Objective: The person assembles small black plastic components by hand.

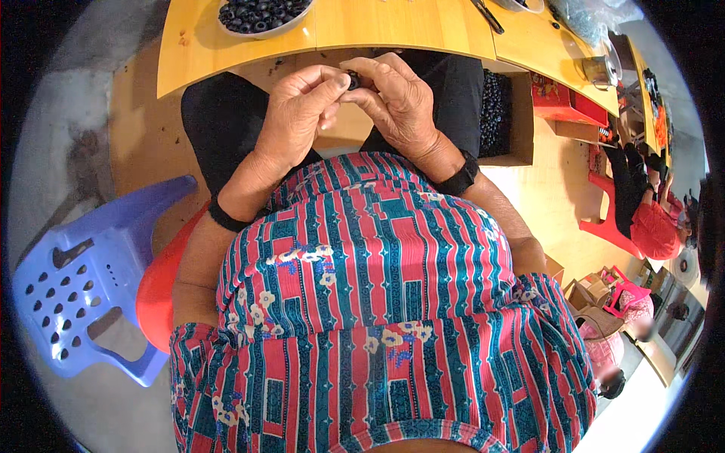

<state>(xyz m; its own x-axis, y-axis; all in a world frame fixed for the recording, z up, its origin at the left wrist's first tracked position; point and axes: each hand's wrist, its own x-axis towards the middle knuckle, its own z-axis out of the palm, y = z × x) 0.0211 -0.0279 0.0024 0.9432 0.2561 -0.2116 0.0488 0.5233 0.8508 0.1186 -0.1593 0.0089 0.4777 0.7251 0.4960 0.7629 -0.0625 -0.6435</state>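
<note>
A small black round part (pixel 353 80) is pinched between both hands, just off the near edge of the yellow table and above my lap. My left hand (pixel 300 109) has its thumb and fingertips closed on the left side of this part. From the other side my right hand (pixel 398 97) grips it between thumb and bent forefinger. Fingers cover much of the part, so its full shape is hidden. Beyond my left hand, a white bowl (pixel 266 35) heaped with black ring-shaped parts (pixel 260 12) stands on the table (pixel 377 34).
A cardboard box (pixel 521 121) of small black parts stands right of my legs, near a red box (pixel 566 102). A black slim tool (pixel 489 16) and metal mug (pixel 600 72) lie along the table. A blue plastic chair (pixel 113 264) is at left. Another person (pixel 655 230) sits far right.
</note>
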